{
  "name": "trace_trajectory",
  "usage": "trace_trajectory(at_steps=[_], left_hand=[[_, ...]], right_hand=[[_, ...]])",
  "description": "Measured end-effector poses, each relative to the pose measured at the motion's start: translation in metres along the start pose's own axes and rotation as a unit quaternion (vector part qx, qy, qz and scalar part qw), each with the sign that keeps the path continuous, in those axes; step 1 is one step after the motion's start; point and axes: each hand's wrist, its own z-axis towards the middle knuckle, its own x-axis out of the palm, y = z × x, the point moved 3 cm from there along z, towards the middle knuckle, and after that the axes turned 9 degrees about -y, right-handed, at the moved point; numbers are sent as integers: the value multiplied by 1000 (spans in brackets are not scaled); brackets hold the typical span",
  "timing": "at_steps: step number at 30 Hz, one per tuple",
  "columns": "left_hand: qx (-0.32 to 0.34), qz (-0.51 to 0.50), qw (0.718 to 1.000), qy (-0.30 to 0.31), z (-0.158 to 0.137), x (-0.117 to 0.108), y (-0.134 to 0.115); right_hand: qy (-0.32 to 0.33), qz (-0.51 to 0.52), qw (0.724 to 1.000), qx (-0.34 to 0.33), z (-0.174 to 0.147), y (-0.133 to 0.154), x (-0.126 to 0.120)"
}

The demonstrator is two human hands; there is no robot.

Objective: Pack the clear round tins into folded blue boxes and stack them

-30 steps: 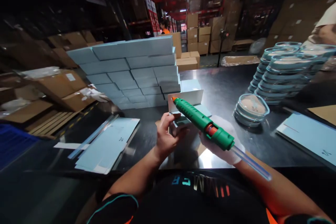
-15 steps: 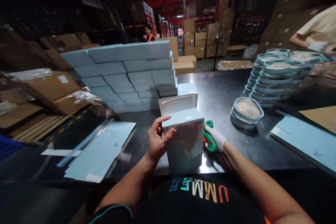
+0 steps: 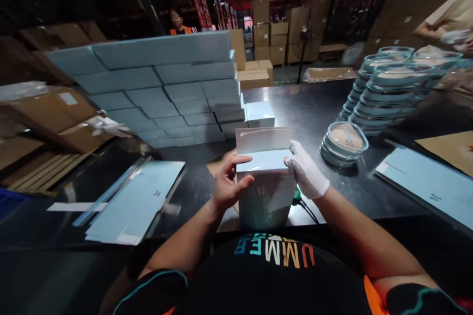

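Note:
A pale blue box (image 3: 264, 197) stands upright on the dark metal table in front of my chest, its pale flap (image 3: 264, 141) raised along the far side. My bare left hand (image 3: 229, 179) is closed around the box's left upper edge, thumb on the near face and fingers across the top. On the right, my white-gloved right hand (image 3: 308, 172) grips the upper corner, with fingertips at the top edge. Just below that glove, a green glue gun (image 3: 297, 194) with a black cord lies partly hidden behind the box.
A wall of stacked pale blue boxes (image 3: 158, 88) rises at the back left. Flat blue card sheets (image 3: 136, 202) lie left, more sheets (image 3: 424, 192) right. Round clear-lidded containers (image 3: 343, 142) stand right, near tall stacks (image 3: 391, 93). A co-worker's gloved hand (image 3: 454, 37) shows far right.
My right hand has let go of the green glue gun and moved up onto the box's right upper corner. My left hand keeps its hold. The camera view has shifted slightly.

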Motion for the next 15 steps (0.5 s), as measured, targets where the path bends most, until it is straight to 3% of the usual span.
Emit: trace_trajectory(at_steps=[4, 10, 15], left_hand=[[34, -42, 998, 36, 0, -1, 8], [82, -142, 986, -20, 4, 1, 13], [150, -104, 980, 82, 10, 2, 0]], right_hand=[[6, 49, 999, 7, -2, -15, -12], [85, -4, 991, -99, -18, -19, -33], [97, -14, 978, -186, -32, -2, -33]])
